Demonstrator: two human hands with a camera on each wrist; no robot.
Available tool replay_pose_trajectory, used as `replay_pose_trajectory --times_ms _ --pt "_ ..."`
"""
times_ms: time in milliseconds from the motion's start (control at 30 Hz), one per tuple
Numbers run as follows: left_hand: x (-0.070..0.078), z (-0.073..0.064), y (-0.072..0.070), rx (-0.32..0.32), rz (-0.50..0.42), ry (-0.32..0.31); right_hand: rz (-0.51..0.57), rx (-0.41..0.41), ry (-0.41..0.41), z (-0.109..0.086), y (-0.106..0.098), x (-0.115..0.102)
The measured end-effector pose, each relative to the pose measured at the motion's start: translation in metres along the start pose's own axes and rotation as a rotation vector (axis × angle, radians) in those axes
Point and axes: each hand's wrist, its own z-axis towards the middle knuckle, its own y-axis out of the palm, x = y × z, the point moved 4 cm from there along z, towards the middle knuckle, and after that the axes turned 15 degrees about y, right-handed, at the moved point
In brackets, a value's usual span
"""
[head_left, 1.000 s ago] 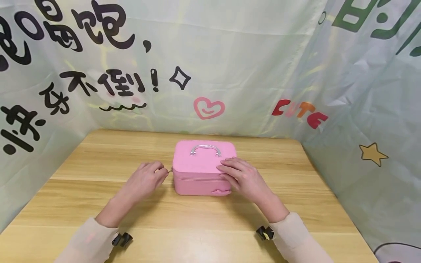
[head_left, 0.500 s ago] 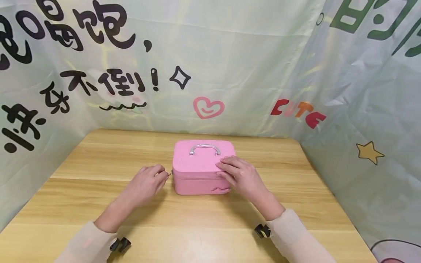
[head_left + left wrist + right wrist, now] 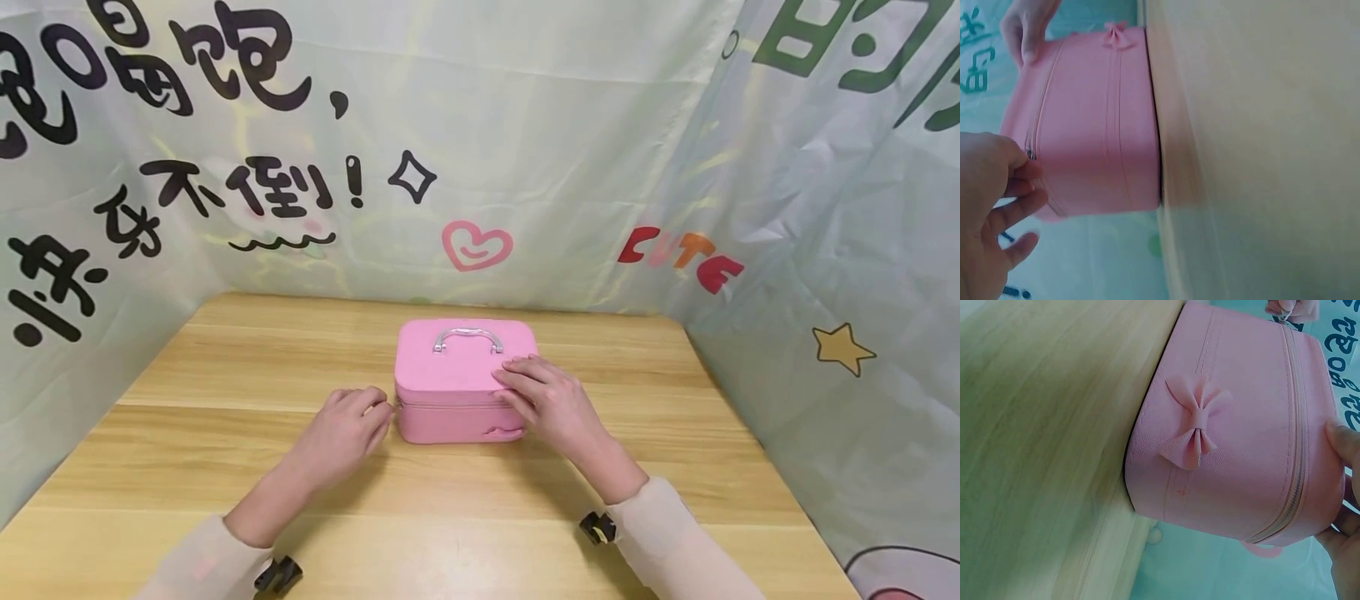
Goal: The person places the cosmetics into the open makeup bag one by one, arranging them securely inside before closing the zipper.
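Note:
A pink vanity case (image 3: 450,367) with a silver handle (image 3: 468,335) on its lid stands upright on the wooden table. My left hand (image 3: 345,433) is at its left side and pinches the small metal zipper pull (image 3: 1031,154); in the left wrist view the fingertips partly cover the pull. At the front right corner, my right hand (image 3: 558,408) holds the lid, with fingers over the top and the thumb on the front face. A pink bow (image 3: 1196,420) decorates the front below the zipper (image 3: 1297,437). The lid lies down on the body.
The wooden table (image 3: 465,533) reaches out on all sides of the case. Printed fabric (image 3: 562,150) with lettering, a heart and a star hangs behind and along both sides. Small black devices (image 3: 279,575) sit at both cuffs.
My left hand has shifted slightly right and towards me, with the zipper pull nearing the case's front left corner. The right hand and case stay nearly still.

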Motion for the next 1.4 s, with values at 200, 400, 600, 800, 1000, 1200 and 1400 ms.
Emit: replay_pose_trajectory --times_ms 200,400,600,800,1000,1200,1400 --pt "0.012 0.008 0.001 -0.031 0.048 0.005 0.008 0.018 -0.001 0.001 0.001 -0.001" --pt "0.023 0.019 0.004 -0.040 0.074 -0.006 0.014 0.021 -0.006 0.002 0.002 -0.002" --pt "0.029 0.030 0.009 -0.050 0.131 -0.015 0.017 0.032 -0.008 0.002 0.002 -0.002" --pt "0.034 0.039 0.012 -0.022 0.155 -0.006 0.020 0.046 -0.012 0.002 0.001 -0.003" --pt "0.042 0.048 0.016 -0.026 0.148 0.000 0.014 0.045 -0.013 0.001 0.001 -0.003" --pt "0.052 0.060 0.023 -0.035 0.134 -0.001 0.005 0.040 -0.007 0.001 0.001 -0.004" --pt "0.061 0.071 0.034 -0.069 0.138 0.018 0.010 0.034 0.001 0.000 0.002 -0.004"
